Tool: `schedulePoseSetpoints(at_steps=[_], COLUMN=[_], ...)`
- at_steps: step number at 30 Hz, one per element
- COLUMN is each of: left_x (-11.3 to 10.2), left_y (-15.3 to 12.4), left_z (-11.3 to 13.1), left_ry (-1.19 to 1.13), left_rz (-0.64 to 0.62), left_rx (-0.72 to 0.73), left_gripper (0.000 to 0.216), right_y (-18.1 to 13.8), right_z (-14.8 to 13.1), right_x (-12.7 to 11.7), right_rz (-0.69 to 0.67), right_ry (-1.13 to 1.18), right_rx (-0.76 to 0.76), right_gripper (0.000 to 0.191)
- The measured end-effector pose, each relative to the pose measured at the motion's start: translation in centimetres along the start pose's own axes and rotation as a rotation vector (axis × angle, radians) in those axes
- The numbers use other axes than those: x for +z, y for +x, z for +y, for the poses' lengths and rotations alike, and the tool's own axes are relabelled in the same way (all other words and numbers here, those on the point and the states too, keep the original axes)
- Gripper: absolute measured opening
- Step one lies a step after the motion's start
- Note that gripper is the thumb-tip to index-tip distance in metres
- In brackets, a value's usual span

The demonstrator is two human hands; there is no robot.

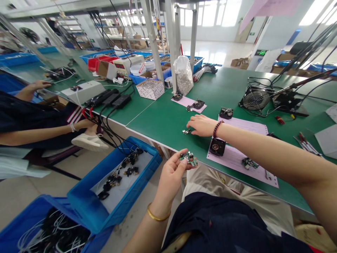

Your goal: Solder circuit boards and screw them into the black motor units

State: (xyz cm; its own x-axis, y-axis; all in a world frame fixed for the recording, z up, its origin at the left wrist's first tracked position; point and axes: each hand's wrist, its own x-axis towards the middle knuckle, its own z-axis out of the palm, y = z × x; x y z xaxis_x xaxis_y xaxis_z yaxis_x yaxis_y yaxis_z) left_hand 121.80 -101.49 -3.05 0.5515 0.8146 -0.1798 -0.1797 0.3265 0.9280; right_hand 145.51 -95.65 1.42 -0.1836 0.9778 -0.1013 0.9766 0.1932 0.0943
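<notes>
My left hand (172, 174) pinches a small green circuit board (190, 160) with white and dark components, held just off the table's front edge. My right hand (202, 125) reaches over the green table, palm down with fingers apart. Beside its fingertips lies another small circuit board (186, 131), partly hidden by the fingers. Below my right wrist, a square black housing (217, 147) rests on a pink printed sheet (231, 161). On the same sheet are more green circuit boards (249, 163) and what looks like a small metal tool (268, 175).
Black modules (198, 104) sit on a smaller pink sheet; another black module (226, 112) lies nearby. A fan (256, 98) stands right. A bag of small parts (183, 75) and a parts box (150, 89) stand behind. Blue bins (143, 175) are at left, near a seated co-worker (39, 130).
</notes>
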Motion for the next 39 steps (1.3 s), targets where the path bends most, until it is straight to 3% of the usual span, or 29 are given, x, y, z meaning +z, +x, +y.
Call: schedulePoseSetpoints(at_steps=[7,16,23,28,33,36,39], left_x=[-0.1,-0.3,-0.2,0.1,0.9,1.2,1.5], left_y=[-0.3,-0.2,0.0,0.0,-0.7,-1.3,-1.8], left_z=[-0.1,-0.2,-0.2,0.0,0.1,0.1,0.1], left_ry=[0.010,0.033,0.053,0.096,0.211,0.328,0.457], left_rz=[0.002,0.008,0.007,0.000,-0.068,-0.118,-0.137], left_rx=[-0.007,-0.001,0.019,0.071,0.148,0.206,0.284], left_gripper=[0.051,0.053,0.052,0.054,0.053,0.048,0.045], right_y=[1.0,0.1,0.4,-4.1,-11.8,-14.4,-15.0], right_z=[-1.5,-1.1,-1.7,-2.7,-6.3,-8.5,-9.7], right_x=[1.1,1.5,1.0,-1.8,-2.2,-0.8,0.6], right_rz=[0.008,0.065,0.116,0.225,0.448,0.593,0.717], right_ry=[0.004,0.003,0.101,0.334,0.815,0.759,0.678], right_rx=[0.059,0.114,0.153,0.180,-0.007,-0.062,-0.034], right_gripper=[0.023,0.034,0.021,0.013,0.008,0.008,0.012])
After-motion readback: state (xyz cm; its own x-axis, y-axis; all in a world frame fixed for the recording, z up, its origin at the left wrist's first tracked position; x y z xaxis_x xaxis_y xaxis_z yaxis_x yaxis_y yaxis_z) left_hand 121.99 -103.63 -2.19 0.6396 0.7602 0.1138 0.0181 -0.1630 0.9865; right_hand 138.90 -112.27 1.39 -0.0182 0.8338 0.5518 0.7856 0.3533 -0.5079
